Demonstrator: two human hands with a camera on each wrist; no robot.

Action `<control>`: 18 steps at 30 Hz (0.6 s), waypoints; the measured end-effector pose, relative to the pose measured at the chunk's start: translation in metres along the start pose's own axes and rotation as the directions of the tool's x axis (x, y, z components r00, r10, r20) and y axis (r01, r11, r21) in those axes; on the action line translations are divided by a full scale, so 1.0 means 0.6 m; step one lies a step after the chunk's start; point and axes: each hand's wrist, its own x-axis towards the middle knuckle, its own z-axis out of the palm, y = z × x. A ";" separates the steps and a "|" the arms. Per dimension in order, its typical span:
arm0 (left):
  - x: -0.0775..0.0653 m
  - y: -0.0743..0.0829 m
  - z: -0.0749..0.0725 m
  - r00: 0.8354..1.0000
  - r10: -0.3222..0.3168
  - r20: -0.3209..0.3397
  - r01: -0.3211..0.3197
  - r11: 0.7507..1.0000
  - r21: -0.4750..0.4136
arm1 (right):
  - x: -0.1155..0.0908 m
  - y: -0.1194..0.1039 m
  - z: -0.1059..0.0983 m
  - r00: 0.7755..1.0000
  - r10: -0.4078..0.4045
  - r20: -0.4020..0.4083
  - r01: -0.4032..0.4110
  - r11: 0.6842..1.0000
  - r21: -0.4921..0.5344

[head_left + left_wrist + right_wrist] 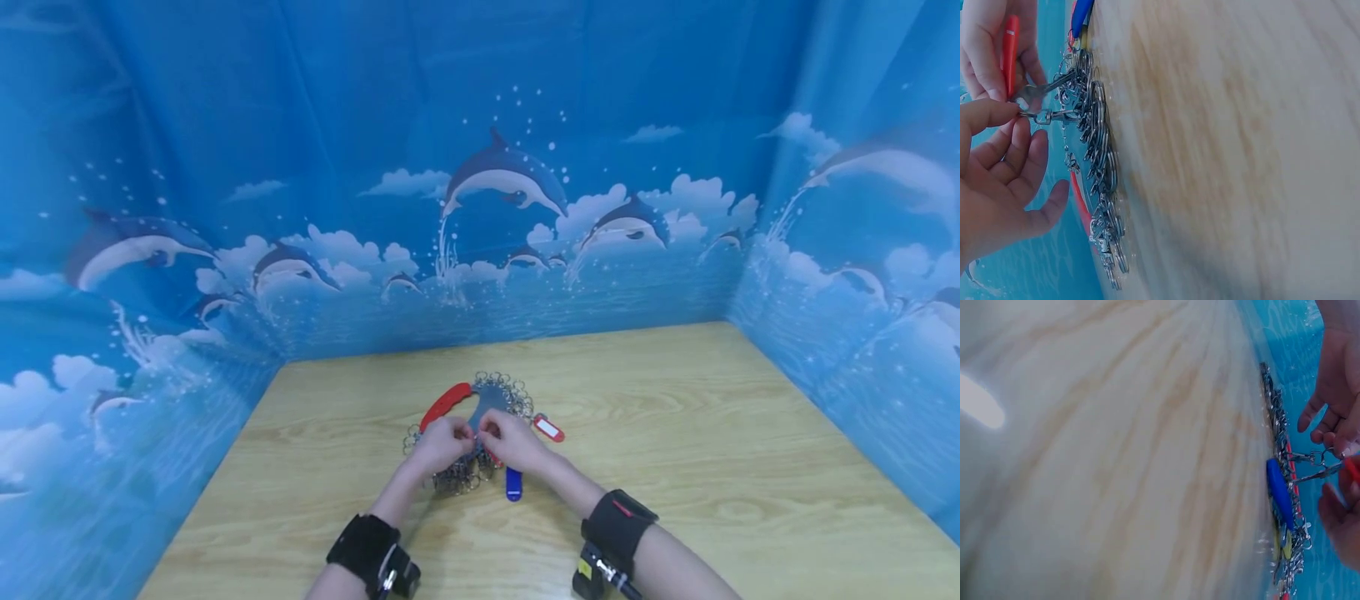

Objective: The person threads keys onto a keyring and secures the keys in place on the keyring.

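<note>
My left hand (441, 446) pinches a split ring (1025, 114) fitted to a small metal swivel clasp (1050, 116). Close against it, my right hand (513, 442) holds a red tag (1010, 56) with a metal key (1032, 92) at its end. The key's blade points toward a heap of split rings and clasps (1100, 137) just below both hands. The fingertips of the two hands nearly meet over the heap in the head view. A blue key tag (513, 483) lies by the right hand, on the near side.
A red tag with a white label (549, 428) lies right of the heap. Behind the hands are a curved red strip (444, 403), a grey-blue flat piece (489, 402) and more rings (517, 392). The wooden table (675, 417) is bordered by blue dolphin-print curtains (360, 317).
</note>
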 end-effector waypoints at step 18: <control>-0.010 -0.012 -0.027 0.990 0.018 0.140 -0.020 1.000 0.008 | -0.011 -0.025 0.013 0.972 0.200 0.123 -0.229 0.924 0.306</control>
